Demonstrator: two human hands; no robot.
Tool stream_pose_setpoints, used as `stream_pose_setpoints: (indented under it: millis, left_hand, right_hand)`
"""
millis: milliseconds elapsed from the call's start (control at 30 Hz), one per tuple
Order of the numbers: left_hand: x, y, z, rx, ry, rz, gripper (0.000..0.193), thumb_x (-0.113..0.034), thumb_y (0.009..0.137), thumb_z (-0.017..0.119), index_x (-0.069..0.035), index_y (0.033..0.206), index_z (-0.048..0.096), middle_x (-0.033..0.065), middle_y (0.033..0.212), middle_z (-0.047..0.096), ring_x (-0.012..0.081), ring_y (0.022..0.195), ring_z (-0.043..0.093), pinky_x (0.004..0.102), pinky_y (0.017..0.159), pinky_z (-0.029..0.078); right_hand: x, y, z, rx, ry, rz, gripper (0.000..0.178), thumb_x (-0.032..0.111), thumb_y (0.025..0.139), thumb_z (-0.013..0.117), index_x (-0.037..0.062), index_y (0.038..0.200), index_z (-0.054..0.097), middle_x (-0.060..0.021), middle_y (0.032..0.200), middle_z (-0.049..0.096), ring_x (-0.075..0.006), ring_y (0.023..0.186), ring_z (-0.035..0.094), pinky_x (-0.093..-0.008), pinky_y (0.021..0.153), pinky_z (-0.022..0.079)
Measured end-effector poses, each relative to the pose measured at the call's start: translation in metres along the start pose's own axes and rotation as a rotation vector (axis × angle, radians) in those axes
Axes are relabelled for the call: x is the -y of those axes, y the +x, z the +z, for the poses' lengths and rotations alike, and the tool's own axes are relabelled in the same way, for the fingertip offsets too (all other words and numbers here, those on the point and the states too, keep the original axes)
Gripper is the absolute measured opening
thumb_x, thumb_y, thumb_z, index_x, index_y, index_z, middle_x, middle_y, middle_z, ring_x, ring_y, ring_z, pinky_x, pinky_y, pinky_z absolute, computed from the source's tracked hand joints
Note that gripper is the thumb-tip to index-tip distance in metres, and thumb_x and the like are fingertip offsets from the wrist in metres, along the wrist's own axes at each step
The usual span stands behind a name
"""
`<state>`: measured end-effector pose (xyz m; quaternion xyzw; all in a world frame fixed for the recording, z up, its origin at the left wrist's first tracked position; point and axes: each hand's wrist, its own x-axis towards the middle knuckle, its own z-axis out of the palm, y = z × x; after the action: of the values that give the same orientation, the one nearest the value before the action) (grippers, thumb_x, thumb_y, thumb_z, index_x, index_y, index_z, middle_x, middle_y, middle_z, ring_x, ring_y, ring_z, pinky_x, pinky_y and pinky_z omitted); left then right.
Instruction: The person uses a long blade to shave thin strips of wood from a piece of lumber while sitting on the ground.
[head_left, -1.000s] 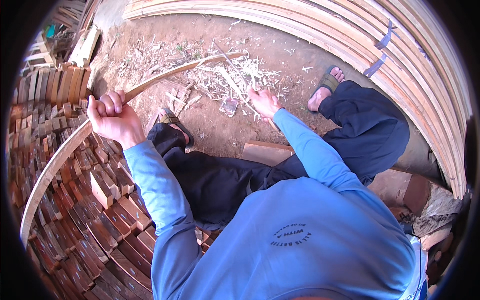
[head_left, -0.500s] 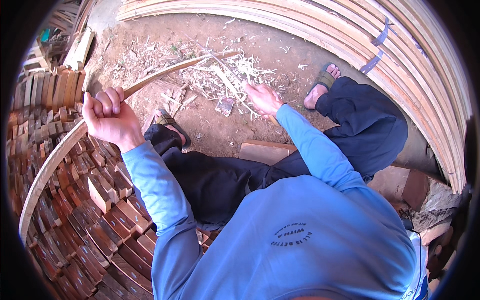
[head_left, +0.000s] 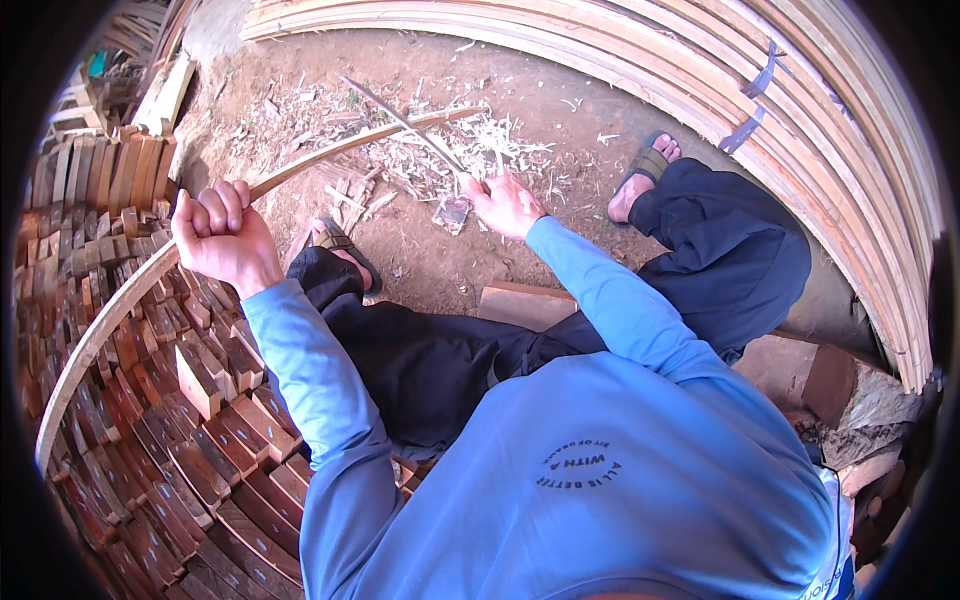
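Your long, thin tan wood strip (head_left: 290, 170) slants from far over the ground to your near left, looks bowed through the fisheye, and sits in your left fist (head_left: 225, 240). Your narrow, greyish blade (head_left: 432, 147), in your right hand (head_left: 508, 206), points far-left, crossing the strip's far half; contact unclear.

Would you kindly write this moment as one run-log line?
Left hand: grips wooden strip | right hand: holds long thin tool | overlap: tool crosses strip, contact unclear | ground: wood shavings
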<state>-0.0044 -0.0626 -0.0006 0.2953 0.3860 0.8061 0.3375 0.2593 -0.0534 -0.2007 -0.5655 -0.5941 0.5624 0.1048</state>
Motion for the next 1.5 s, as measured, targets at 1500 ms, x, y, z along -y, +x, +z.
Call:
stream_pose_setpoints:
  millis: [1500]
  left_hand:
    - [0.002,-0.01,0.022,0.069,0.031,0.001,0.044,-0.018,0.093,0.048,-0.018,0.057,0.022,-0.0032,0.05,0.02,0.0112,0.049,0.019,0.031,0.056,0.024]
  right_hand:
    - [-0.01,-0.003,-0.025,0.114,0.354,0.172,0.059,0.058,0.098,0.041,0.0074,0.071,0.052,0.0004,0.049,0.042,-0.0122,0.033,0.038,-0.0313,0.033,0.037]
